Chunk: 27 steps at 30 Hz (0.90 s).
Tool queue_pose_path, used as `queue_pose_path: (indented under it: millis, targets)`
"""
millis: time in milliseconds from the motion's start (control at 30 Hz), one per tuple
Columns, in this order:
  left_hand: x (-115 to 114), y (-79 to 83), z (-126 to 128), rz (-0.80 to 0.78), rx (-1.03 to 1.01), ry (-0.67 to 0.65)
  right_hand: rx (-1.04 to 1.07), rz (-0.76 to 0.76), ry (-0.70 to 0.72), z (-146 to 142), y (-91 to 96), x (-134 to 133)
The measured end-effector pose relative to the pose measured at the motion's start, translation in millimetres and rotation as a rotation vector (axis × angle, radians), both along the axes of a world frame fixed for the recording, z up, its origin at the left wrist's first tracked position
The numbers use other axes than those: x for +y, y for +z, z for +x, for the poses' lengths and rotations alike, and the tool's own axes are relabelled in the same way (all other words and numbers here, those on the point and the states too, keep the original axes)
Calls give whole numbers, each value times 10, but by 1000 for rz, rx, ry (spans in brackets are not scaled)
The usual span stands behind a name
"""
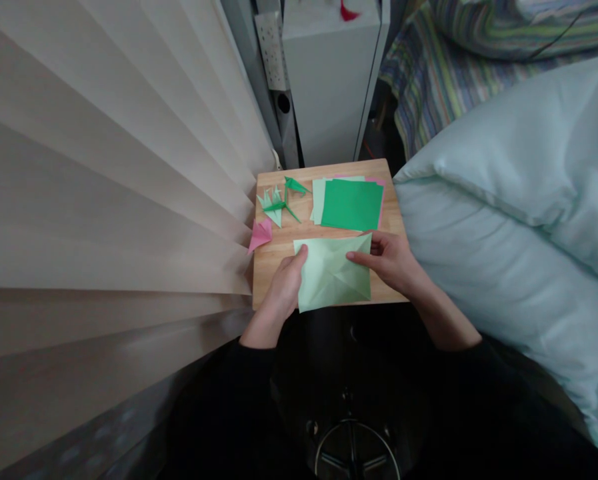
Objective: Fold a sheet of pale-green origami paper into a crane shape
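A pale green square of paper (331, 273) with diagonal creases lies at the near edge of a small wooden table (389, 213). My left hand (285, 287) grips its left edge, thumb on top. My right hand (391, 262) holds the right edge, with the index finger stretched across the sheet towards its middle. Behind the sheet sits a stack of paper squares (351, 203) with a dark green one on top and pale green and pink ones under it.
Folded paper figures lie at the table's left: pale and dark green ones (277, 203), a dark green one (295, 186), a pink one (260, 235). A pleated beige curtain (103, 200) hangs left, a pale blue pillow (519, 200) lies right, a white cabinet (331, 80) stands behind.
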<state>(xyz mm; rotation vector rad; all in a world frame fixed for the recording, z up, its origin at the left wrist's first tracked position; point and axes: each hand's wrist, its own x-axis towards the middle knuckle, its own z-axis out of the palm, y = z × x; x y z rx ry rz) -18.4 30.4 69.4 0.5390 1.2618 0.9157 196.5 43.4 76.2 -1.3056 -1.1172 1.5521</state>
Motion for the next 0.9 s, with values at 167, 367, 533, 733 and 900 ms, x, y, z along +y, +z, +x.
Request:
queue_pose_path:
  millis: [167, 367, 533, 733, 900]
  targets:
    - [-27, 121, 45, 23, -11, -111, -41, 30, -19, -70, -36, -27]
    - [-66, 73, 15, 106, 71, -95, 40, -79, -97, -100, -41, -42]
    - [-20, 135, 66, -13, -33, 49, -2, -82, -87, -77, -74, -44]
    - [13, 172, 67, -42, -126, 66, -45, -5, -69, -61, -115, -44]
    - [-38, 202, 46, 44, -124, -92, -56, -51, -58, -104, -24, -79]
